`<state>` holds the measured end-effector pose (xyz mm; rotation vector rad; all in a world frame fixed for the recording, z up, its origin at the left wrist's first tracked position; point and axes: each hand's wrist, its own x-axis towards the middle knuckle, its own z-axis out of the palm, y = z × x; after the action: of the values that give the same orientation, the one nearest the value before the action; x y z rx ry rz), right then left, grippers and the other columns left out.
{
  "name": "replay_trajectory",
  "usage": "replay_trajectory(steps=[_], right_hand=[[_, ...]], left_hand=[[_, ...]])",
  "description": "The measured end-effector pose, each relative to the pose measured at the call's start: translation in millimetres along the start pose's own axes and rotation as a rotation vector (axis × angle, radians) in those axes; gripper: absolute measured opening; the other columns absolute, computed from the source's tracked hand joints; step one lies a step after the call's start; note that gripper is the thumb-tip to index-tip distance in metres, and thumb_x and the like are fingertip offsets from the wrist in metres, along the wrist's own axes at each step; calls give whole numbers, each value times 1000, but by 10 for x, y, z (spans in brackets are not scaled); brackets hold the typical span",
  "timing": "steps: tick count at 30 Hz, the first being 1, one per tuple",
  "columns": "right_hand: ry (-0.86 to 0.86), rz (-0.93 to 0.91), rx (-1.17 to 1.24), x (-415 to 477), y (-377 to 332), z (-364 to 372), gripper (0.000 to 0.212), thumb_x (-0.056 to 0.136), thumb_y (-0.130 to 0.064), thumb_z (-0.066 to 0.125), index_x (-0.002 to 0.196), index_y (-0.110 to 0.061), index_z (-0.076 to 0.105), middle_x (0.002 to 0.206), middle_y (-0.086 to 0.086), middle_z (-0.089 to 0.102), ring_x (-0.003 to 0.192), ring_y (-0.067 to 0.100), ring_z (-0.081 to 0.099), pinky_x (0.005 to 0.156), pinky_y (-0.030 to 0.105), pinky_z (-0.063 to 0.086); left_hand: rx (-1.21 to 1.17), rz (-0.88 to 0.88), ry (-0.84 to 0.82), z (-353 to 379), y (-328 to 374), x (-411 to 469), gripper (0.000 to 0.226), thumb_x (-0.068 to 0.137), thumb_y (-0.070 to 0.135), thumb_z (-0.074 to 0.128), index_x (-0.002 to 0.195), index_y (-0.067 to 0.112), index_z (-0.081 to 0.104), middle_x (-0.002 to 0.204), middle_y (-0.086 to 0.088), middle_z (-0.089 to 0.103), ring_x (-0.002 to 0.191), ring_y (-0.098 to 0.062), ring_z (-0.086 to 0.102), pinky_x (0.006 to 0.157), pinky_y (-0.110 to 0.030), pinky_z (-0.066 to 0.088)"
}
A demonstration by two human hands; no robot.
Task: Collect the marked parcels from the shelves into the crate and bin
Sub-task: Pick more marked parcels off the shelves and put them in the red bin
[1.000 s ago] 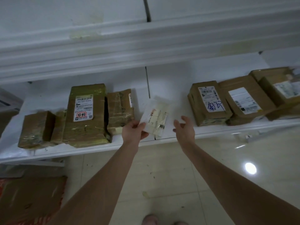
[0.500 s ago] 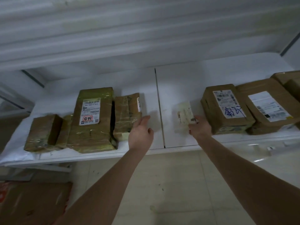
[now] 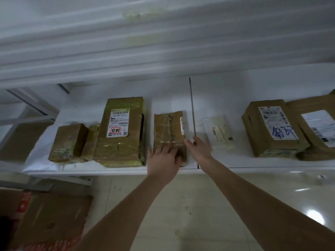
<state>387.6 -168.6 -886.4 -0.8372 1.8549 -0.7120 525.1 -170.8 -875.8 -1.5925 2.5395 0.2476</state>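
Observation:
A small brown taped parcel (image 3: 169,129) lies on the white shelf (image 3: 226,98). My left hand (image 3: 163,161) rests on its near end, fingers laid flat over the top. My right hand (image 3: 198,149) is at the parcel's right edge with relaxed fingers and holds nothing; its thumb is by the corner. A thin white packet (image 3: 219,131) lies flat on the shelf just right of my right hand. Left of the taped parcel is a large parcel with a red-marked label (image 3: 121,131). To the right sits a parcel with blue writing (image 3: 272,129).
A small brown box (image 3: 70,142) stands at the shelf's left end, and another labelled parcel (image 3: 317,127) at the far right. An upper shelf (image 3: 163,51) overhangs closely. Flattened cardboard (image 3: 50,214) lies on the tiled floor at lower left.
My right hand laid the white packet on the shelf, let go and moved left to the taped parcel. My left hand came down onto that parcel.

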Motion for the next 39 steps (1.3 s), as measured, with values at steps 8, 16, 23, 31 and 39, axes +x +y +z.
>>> replay_trajectory(steps=[8,16,23,31,39], right_hand=[[-188,-69,18,34,-1,28,45,92,-16,59,135,-17,44,129,-1,55,114,24,56,96,36,47],[-85,54,513,-318,67,-365,16,86,0,56,91,-11,65,91,7,67,86,29,62,78,35,49],[-52,138,637,-740,-42,-728,22,92,-11,58,110,-20,66,95,2,66,81,17,58,66,25,44],[-160,257,832,-1141,-124,-1004,31,94,-49,51,110,-26,65,110,2,68,104,26,63,91,41,48],[-214,250,727,-1182,-279,-1226,17,95,-15,56,104,-27,64,108,-2,66,102,19,60,104,40,39]], left_hand=[[-791,-517,-84,-56,-173,350,73,93,27,59,150,14,16,141,-13,45,113,-31,56,84,-37,47],[-1318,-669,-9,-339,10,53,80,80,52,64,146,19,34,133,-6,55,116,-25,56,102,-45,44],[-1505,-587,-12,-853,310,-263,42,99,52,32,114,27,62,98,6,58,99,-14,55,100,-35,40],[-1542,-601,-27,-1156,394,-432,39,99,48,39,116,18,58,98,6,61,87,-7,56,67,-25,42],[-1802,-647,-72,-1296,396,-537,54,91,65,35,111,22,61,117,-4,61,115,-22,53,106,-47,36]])
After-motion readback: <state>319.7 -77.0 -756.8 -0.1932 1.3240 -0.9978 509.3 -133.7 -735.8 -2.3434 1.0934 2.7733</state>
